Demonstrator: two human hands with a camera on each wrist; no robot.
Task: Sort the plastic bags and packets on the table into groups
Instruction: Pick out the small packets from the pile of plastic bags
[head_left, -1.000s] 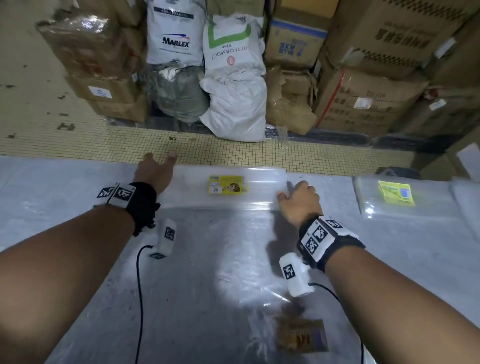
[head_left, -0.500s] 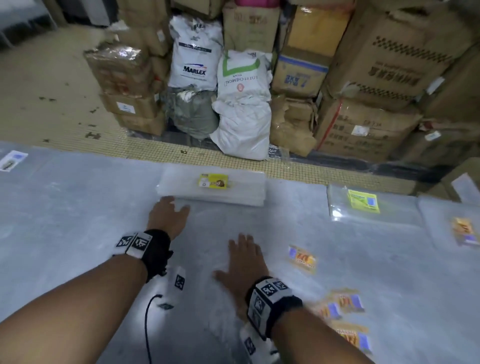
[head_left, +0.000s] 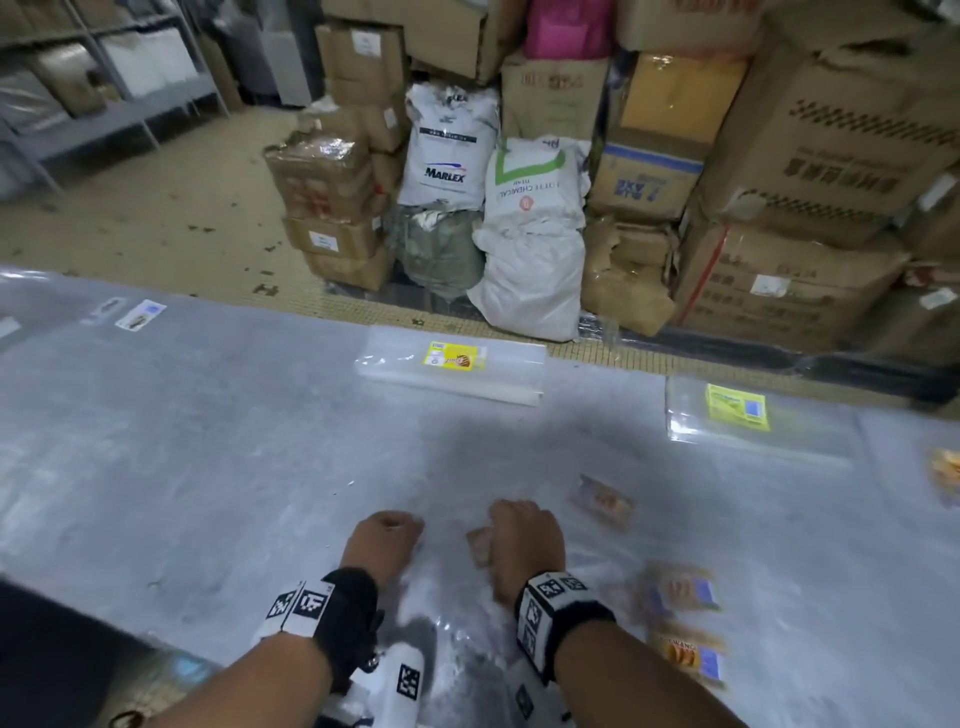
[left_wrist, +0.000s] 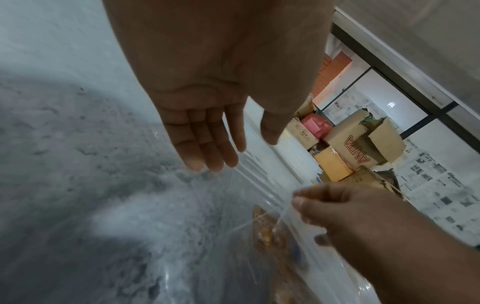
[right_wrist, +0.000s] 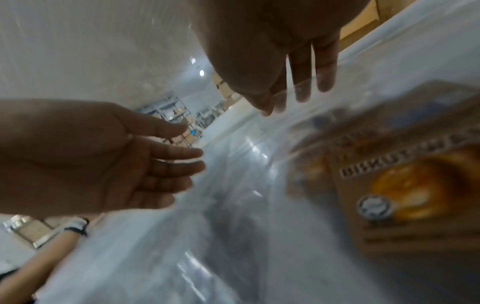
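left hand (head_left: 383, 540): ours, fingers straight and close together over the table (head_left: 208, 441), holding nothing.
right hand (head_left: 524, 540): we pinch the edge of a clear plastic bag (right_wrist: 259, 185) with a brown biscuit label (right_wrist: 405, 185), lifted just off the table.
sorted stack (head_left: 452, 366): clear bags with a yellow label, at the far edge.
second stack (head_left: 753, 421): green-yellow label, far right.
loose packets (head_left: 680, 592): brown-labelled, right of our wrist, blurred.
behind: cardboard boxes (head_left: 810, 156) and white sacks (head_left: 530, 228) on the floor.
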